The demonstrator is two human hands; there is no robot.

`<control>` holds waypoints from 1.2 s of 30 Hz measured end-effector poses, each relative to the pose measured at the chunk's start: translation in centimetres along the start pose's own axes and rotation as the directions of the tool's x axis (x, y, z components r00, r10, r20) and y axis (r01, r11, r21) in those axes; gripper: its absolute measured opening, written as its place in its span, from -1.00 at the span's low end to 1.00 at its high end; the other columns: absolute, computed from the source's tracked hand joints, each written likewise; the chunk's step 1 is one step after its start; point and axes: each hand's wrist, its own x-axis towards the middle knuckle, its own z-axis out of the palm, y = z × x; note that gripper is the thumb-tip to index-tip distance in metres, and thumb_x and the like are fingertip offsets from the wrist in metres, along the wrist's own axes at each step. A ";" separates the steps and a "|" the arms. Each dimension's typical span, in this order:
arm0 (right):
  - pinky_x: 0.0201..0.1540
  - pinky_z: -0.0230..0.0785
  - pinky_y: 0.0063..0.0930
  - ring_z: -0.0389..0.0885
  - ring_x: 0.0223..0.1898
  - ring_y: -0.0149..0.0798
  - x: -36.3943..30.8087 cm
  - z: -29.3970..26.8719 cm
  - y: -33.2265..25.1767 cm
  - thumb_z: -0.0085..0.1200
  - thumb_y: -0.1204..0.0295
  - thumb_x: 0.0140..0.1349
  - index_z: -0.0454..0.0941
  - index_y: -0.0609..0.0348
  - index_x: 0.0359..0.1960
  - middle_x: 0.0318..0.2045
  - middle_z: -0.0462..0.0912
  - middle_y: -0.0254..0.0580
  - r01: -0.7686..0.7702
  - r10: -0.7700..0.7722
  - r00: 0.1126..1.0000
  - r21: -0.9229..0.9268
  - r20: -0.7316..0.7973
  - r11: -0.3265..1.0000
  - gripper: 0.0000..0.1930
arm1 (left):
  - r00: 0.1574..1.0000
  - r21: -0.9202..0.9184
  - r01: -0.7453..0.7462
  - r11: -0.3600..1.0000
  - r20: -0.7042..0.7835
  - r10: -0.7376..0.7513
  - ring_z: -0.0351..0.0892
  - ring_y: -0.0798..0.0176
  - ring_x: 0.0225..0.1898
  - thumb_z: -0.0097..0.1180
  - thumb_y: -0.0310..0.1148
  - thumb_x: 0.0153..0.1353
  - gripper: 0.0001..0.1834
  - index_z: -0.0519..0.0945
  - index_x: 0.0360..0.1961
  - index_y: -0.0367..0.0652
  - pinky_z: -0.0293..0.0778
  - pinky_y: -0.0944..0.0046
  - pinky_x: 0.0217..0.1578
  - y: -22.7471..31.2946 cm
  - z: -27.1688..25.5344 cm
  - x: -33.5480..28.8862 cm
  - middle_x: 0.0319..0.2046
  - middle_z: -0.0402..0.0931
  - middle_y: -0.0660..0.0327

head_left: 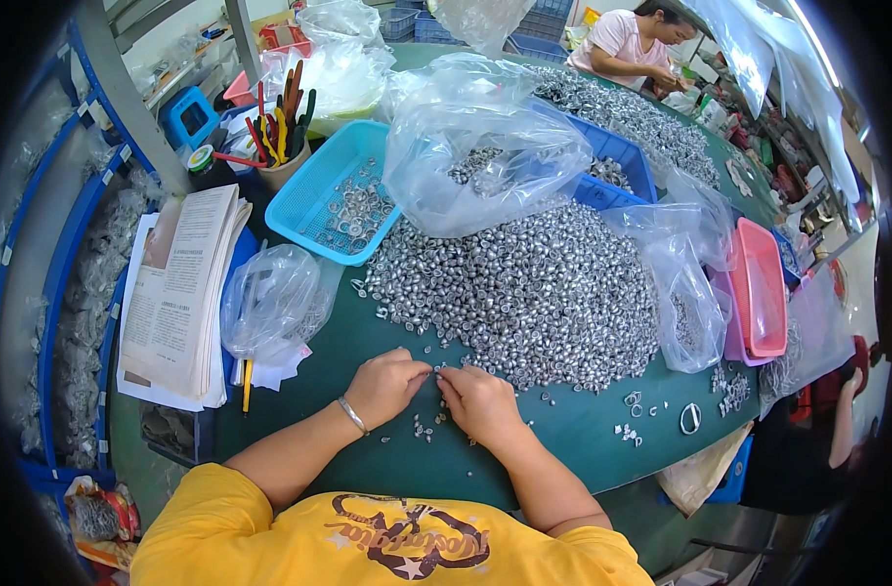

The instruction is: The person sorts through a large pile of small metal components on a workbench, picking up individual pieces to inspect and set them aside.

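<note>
Above the near part of the green table (583, 454), my left hand (382, 389) and my right hand (480, 402) meet with fingertips pinched close together. Something small and silvery seems to be between them, too tiny to name. Just beyond my fingers rises a big heap of small round silver metal pieces (524, 303). A few loose pieces (423, 428) lie on the table between my wrists. A silver bracelet (352, 415) circles my left wrist.
Behind the heap stand a turquoise basket (288, 217), a clear plastic bag (485, 146) and a blue bin (634, 156). Papers (177, 293) and a pot of pliers (288, 172) are at left, pink trays (761, 288) at right. Another person (617, 49) sits at the far end.
</note>
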 end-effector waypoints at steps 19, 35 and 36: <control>-0.43 0.38 -0.37 0.53 -0.51 -0.07 0.3 -1.0 0.7 0.08 0.55 -0.03 0.58 0.20 -0.43 -0.55 0.55 -0.07 -0.049 0.048 0.982 0.001 0.185 0.999 -0.89 | 0.964 -0.289 0.201 0.936 -0.112 -0.241 0.41 0.27 -0.62 0.16 -0.52 -0.06 -0.90 0.60 -0.44 -0.25 0.32 0.37 -0.57 -0.5 -2.5 -1.6 -0.62 0.43 0.16; -0.47 0.39 -0.35 0.52 -0.53 -0.13 0.3 -0.2 0.6 0.10 0.46 -0.02 0.57 0.12 -0.47 -0.58 0.51 -0.20 0.004 0.007 0.986 -0.062 0.167 0.998 -0.93 | 0.985 -0.297 0.120 0.947 -0.083 -0.151 0.39 0.29 -0.59 0.23 -0.52 -0.13 -0.90 0.60 -0.50 -0.19 0.30 0.39 -0.55 -0.3 -0.6 -2.6 -0.60 0.40 0.24; -0.47 0.39 -0.35 0.52 -0.53 -0.13 0.4 -0.1 0.6 0.10 0.47 -0.02 0.57 0.13 -0.47 -0.58 0.51 -0.20 0.009 0.000 0.987 -0.055 0.162 0.998 -0.93 | 0.979 -0.353 0.161 0.922 -0.063 -0.195 0.37 0.34 -0.59 0.24 -0.52 -0.13 -0.90 0.60 -0.50 -0.20 0.28 0.41 -0.56 -0.1 -0.8 -2.6 -0.61 0.39 0.25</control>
